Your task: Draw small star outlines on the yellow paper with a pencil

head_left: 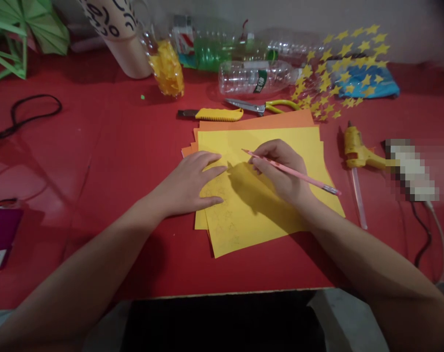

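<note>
A stack of yellow paper (280, 210) lies on the red table, with orange sheets (258, 120) showing behind it. Faint star outlines are drawn in pencil down the left part of the top sheet. My left hand (192, 183) rests flat on the paper's left side, fingers spread. In my right hand (284, 171) is a pink pencil (298, 174), its tip pointing left and its eraser end to the lower right. The tip appears just above the sheet; whether it touches I cannot tell.
Behind the paper lie a yellow utility knife (219, 115), scissors (258, 106), plastic bottles (258, 78) and yellow paper stars (324, 85). A yellow glue gun (357, 149) and a power strip (412, 168) are at right. A black cord (14, 117) lies left.
</note>
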Motion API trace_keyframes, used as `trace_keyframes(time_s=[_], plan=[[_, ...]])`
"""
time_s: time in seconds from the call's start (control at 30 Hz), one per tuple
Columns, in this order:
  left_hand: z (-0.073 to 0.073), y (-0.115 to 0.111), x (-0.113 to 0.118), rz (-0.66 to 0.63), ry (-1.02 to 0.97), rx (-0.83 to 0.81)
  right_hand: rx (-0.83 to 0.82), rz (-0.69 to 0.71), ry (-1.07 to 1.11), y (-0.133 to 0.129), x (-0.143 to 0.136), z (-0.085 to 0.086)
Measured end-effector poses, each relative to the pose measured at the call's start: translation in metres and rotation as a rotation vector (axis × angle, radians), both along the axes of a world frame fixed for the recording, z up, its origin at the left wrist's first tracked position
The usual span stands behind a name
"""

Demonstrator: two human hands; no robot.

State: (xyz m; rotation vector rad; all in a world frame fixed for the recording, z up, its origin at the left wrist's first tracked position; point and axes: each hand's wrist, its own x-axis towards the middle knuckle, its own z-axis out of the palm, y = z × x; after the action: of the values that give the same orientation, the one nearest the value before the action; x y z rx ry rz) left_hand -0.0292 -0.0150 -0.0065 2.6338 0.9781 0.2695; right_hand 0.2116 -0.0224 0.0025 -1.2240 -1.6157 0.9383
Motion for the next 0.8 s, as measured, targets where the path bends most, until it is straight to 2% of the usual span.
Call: trace_keyframes(time_s=[0.07,0.17,0.23,0.3,0.4,0.57,0.7,0.8], plan=[[-0.002,0.001,-0.001,0.012,-0.020,-0.013,0.093,0.087,-0.152,-0.001,0.002,0.001],[-0.005,0.004,-0.003,0.045,-0.063,-0.014,0.270,0.318,-0.434,-0.008,0.000,0.001],[-0.007,0.006,-0.004,0.082,-0.099,0.002,0.309,0.457,-0.605,-0.014,-0.002,-0.002],[-0.007,0.008,-0.006,0.136,-0.139,0.018,0.318,0.516,-0.711,-0.018,-0.004,-0.006],[-0.008,0.011,-0.008,0.205,-0.186,0.045,0.325,0.521,-0.735,-0.018,-0.004,-0.013],[-0.005,0.015,-0.007,0.245,-0.260,0.110,0.321,0.509,-0.703,-0.009,0.000,-0.018],[0.005,0.014,-0.004,0.255,-0.281,0.129,0.305,0.522,-0.632,-0.004,0.002,-0.019],[0.015,0.007,-0.005,0.260,-0.240,0.122,0.320,0.505,-0.613,-0.015,0.003,-0.011]])
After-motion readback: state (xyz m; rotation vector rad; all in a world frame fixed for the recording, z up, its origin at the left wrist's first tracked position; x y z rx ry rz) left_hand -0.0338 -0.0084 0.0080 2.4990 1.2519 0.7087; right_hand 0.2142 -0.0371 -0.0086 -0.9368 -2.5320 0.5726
